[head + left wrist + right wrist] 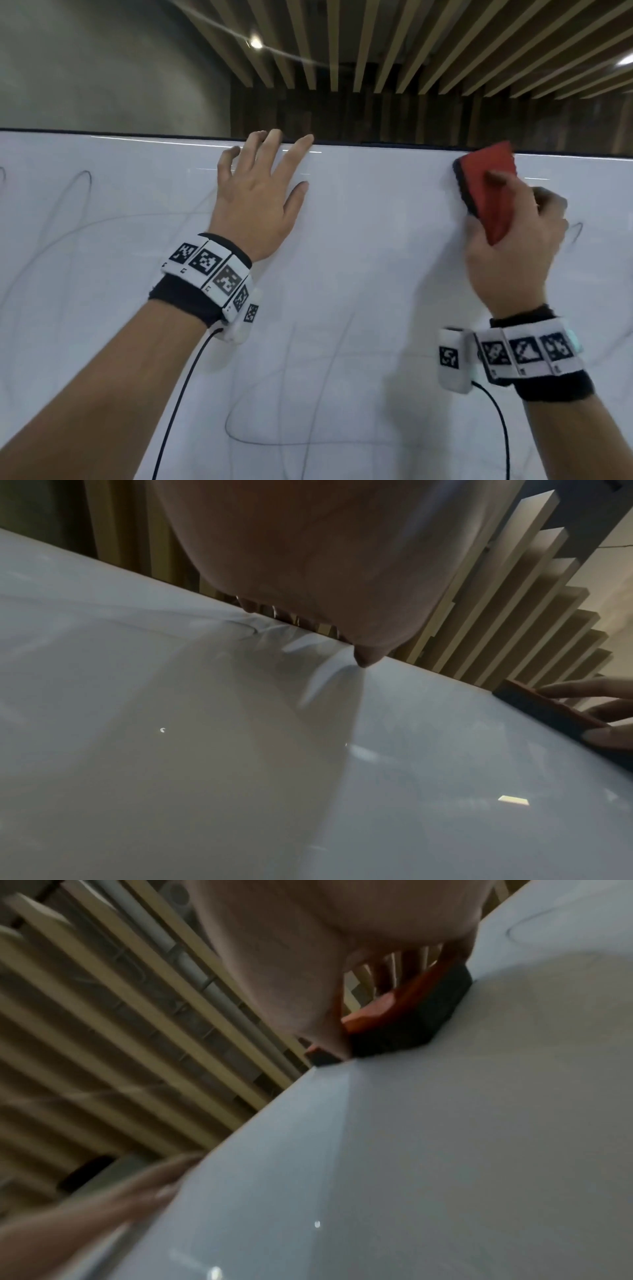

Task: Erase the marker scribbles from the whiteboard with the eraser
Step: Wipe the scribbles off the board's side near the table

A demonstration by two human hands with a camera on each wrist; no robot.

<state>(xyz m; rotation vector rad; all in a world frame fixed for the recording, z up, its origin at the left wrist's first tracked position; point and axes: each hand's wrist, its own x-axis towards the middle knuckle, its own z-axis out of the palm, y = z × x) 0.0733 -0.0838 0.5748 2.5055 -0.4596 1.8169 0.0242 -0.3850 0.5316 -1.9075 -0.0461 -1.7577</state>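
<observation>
Left hand (255,202) flat on whiteboard (359,274) — right hand (513,253) grip holds eraser (486,192) near top edge.

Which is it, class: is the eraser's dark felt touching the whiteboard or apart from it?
Touching. In the right wrist view the eraser sits with its dark felt flat on the whiteboard, with no gap showing.

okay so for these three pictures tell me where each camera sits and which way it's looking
Head: worn on the head, facing the whiteboard; shows left hand, right hand, both wristbands.
Left wrist: under the left palm, looking along the board toward its top edge; palm and fingertips show.
Right wrist: under the right palm, looking at the eraser.
Shared: the eraser and the board appear in all three.
</observation>
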